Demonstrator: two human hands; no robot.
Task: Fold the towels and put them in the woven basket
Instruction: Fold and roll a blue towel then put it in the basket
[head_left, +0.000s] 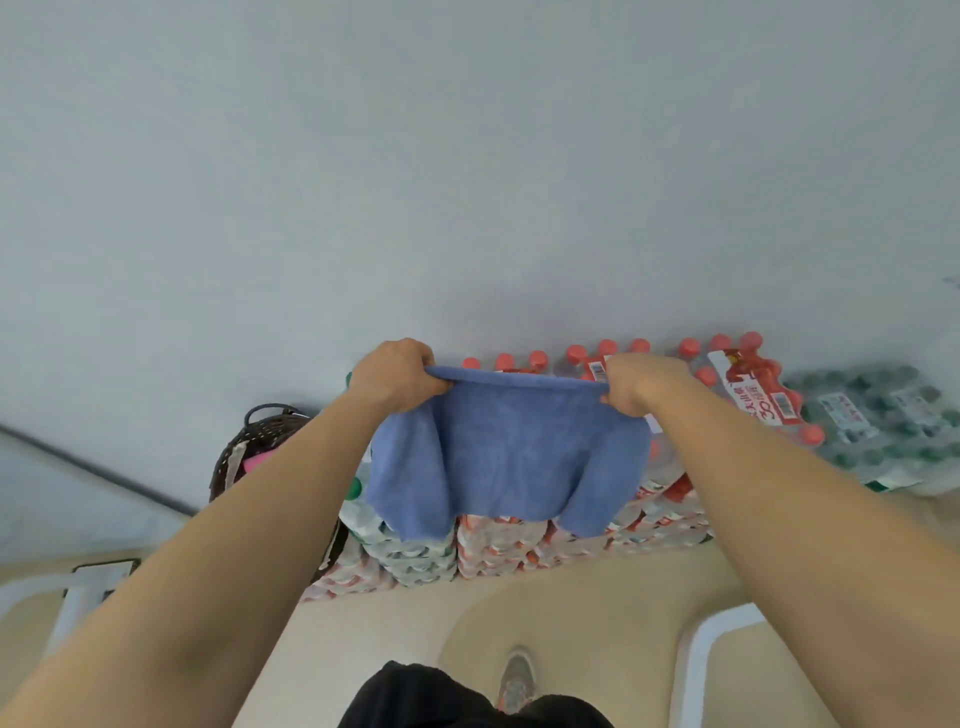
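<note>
Hands: two, left hand (397, 376) and right hand (636, 384). One blue towel (509, 452), gripped between them. One woven basket (249, 441), dark, below and left of the left hand, with one pink item (258, 461) in it. Red-capped bottle packs (748, 384) behind the right hand, green-capped packs (883, 421) farther right of it: several each, exact number unreadable. One shoe (517, 680), below both hands.

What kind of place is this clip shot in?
Probably a storeroom or supply corner: shrink-wrapped packs of bottled water stacked against a bare wall, with a woven basket beside them.
</note>
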